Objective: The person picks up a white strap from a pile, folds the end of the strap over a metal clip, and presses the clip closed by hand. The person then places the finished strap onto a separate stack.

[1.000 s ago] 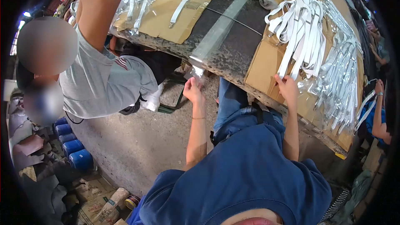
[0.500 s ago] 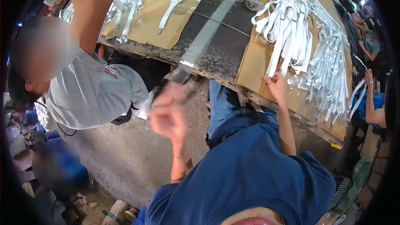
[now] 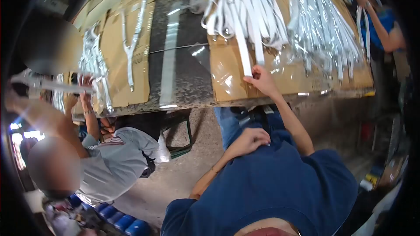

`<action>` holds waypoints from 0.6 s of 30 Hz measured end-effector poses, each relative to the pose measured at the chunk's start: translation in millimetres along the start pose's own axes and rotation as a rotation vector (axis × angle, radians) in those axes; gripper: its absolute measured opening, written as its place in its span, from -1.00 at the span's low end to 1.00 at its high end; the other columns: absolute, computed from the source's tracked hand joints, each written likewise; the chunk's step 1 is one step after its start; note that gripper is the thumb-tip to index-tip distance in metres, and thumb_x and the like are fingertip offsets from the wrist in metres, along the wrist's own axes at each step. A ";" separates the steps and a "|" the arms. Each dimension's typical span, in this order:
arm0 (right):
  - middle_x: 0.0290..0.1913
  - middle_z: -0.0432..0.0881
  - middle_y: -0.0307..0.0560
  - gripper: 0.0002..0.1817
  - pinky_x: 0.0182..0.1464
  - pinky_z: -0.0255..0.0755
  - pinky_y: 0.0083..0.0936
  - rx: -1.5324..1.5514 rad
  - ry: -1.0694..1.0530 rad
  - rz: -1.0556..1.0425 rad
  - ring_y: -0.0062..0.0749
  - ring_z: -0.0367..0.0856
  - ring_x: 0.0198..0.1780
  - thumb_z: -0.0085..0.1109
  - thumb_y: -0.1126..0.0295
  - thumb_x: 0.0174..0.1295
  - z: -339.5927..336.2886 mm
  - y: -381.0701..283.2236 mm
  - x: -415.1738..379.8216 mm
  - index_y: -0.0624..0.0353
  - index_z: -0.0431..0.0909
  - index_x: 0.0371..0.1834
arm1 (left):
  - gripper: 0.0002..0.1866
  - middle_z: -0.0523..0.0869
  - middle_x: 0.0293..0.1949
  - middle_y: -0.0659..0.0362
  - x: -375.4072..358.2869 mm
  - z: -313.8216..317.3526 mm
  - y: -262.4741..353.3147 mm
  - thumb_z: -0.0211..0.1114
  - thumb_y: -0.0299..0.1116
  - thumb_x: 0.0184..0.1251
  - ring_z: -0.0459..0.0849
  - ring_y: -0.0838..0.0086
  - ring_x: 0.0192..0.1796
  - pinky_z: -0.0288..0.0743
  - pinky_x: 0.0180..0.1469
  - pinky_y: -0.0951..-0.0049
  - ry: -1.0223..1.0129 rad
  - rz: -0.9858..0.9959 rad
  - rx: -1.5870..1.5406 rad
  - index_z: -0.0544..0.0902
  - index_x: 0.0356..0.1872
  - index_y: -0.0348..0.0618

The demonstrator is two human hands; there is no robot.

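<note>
Your right hand [image 3: 262,81] pinches at least one white strap [image 3: 241,48] by its lower end. The strap hangs from a loose bundle [image 3: 275,28] on cardboard [image 3: 223,89] covering part of the tabletop [image 3: 194,89], beside plastic-wrapped straps [image 3: 321,30]. Your left hand [image 3: 251,140] lies against your blue shirt [image 3: 258,183], fingers bent; whether it grips anything cannot be told.

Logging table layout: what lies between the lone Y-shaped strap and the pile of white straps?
In the head view, between them lie cardboard and dark tabletop, with a long clear plastic strip, a thin cord and smaller clear plastic pieces.
</note>
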State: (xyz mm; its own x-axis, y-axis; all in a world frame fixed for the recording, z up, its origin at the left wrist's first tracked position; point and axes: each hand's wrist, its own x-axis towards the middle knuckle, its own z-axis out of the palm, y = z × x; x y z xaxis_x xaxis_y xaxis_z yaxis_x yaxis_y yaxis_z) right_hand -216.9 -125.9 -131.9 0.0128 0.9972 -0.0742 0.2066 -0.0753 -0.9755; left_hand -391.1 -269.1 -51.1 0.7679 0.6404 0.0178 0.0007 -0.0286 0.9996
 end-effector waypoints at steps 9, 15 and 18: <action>-0.35 0.59 -0.25 -0.74 -0.36 0.40 -0.65 0.157 -0.320 0.255 -0.66 0.51 -0.38 0.30 0.40 0.16 -22.3 -44.2 2.8 0.29 0.54 -0.15 | -0.93 0.71 -0.44 0.20 46.5 -98.3 9.0 0.34 -0.57 0.13 0.61 0.61 -0.40 0.49 -0.26 0.59 0.827 -0.385 0.121 0.68 -0.46 -0.41; -0.13 0.63 -0.15 -0.69 -0.10 0.48 -0.60 0.593 -0.318 0.091 -0.58 0.57 -0.11 0.26 0.42 0.19 -10.4 -54.9 -4.5 0.35 0.53 -0.05 | -0.83 0.65 -0.48 0.11 76.3 -114.4 -19.8 0.41 -0.42 0.11 0.58 0.52 -0.48 0.44 -0.37 0.53 0.876 -0.126 0.310 0.70 -0.36 -0.35; -0.10 0.64 -0.14 -0.68 -0.05 0.49 -0.58 0.617 -0.360 0.076 -0.57 0.58 -0.09 0.29 0.46 0.15 -6.2 -50.9 -2.3 0.34 0.53 -0.05 | -0.85 0.66 -0.49 0.09 85.0 -110.1 -19.1 0.42 -0.44 0.08 0.57 0.49 -0.50 0.44 -0.37 0.51 0.859 -0.192 0.313 0.73 -0.37 -0.31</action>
State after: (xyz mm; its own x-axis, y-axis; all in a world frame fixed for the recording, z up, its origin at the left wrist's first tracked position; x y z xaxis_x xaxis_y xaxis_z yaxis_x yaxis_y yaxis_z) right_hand -221.4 -124.3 -80.8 -0.3407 0.9342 -0.1060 -0.3740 -0.2381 -0.8963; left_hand -396.4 -129.6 -66.2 -0.0001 0.9999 -0.0119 0.3472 0.0112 0.9377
